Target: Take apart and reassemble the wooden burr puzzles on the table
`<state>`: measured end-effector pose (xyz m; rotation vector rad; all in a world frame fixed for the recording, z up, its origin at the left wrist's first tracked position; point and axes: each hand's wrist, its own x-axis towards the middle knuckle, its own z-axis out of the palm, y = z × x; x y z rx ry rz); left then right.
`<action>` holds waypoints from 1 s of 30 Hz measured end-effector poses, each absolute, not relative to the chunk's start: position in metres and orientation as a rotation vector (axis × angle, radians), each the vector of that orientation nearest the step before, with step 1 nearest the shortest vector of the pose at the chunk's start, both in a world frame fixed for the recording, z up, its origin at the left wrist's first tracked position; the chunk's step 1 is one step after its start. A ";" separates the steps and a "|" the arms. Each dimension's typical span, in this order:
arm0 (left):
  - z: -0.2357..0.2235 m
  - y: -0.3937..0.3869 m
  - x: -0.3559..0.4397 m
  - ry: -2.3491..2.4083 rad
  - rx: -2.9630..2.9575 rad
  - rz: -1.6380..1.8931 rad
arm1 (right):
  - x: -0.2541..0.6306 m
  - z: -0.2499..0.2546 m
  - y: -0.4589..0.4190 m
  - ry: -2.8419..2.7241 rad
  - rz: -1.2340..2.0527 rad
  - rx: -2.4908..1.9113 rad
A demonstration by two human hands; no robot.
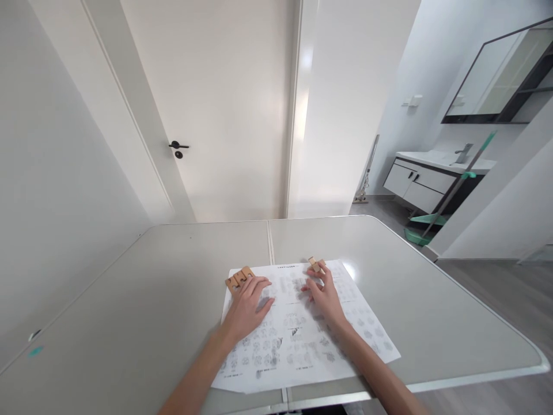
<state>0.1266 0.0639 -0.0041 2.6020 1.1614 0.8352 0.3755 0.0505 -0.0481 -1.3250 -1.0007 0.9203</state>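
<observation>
Both bare hands are over a large white sheet [298,369] of printed paper with rows of small grey figures. My left hand [250,305] is palm down on its left side, fingers stretched and thumb apart. Its fingertips lie beside a row of flat wooden pieces [235,281] with dark cut-outs, partly covering the nearest one. My right hand [325,297] is at the upper right of the sheet, thumb and fingers apart and slightly bent. A small wooden block [313,264] is right at its fingertips, seemingly touched but not enclosed. Another bit of wood behind those fingers is mostly hidden.
The paper lies on a grey table [151,311] with a pale rim and a seam down its middle. A white door [224,104] stands beyond it. To the right are a washbasin cabinet [417,181], a mirror [488,75] and a green dustpan [417,236].
</observation>
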 end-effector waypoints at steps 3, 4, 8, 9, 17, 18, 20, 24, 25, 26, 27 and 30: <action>-0.005 0.064 0.127 1.171 2.599 0.824 | 0.374 -0.044 0.049 -1.004 0.929 -1.330; -0.005 0.064 0.127 1.169 2.597 0.823 | 0.374 -0.043 0.048 -1.012 0.926 -1.337; -0.006 0.064 0.127 1.161 2.591 0.819 | 0.373 -0.041 0.047 -1.059 0.897 -1.369; -0.006 0.064 0.126 1.160 2.590 0.815 | 0.373 -0.041 0.047 -1.064 0.892 -1.368; -0.004 0.063 0.127 1.150 2.544 0.811 | 0.365 -0.027 0.044 -1.107 1.018 -1.221; -0.004 0.063 0.127 1.152 2.521 0.811 | 0.363 -0.023 0.042 -1.128 1.057 -1.186; -0.004 0.062 0.127 1.158 2.450 0.809 | 0.359 -0.016 0.038 -1.181 1.128 -1.118; -0.005 0.061 0.128 1.139 2.278 0.747 | 0.355 -0.007 0.029 -1.294 1.268 -1.020; -0.005 0.060 0.128 1.122 2.243 0.723 | 0.354 -0.006 0.028 -1.321 1.307 -0.996; -0.004 0.060 0.129 1.103 2.212 0.703 | 0.354 -0.006 0.026 -1.352 1.348 -0.968; -0.004 0.058 0.130 1.079 2.184 0.688 | 0.354 -0.005 0.025 -1.381 1.387 -0.939; 0.001 0.055 0.134 1.000 2.107 0.682 | 0.353 -0.005 0.023 -1.441 1.471 -0.868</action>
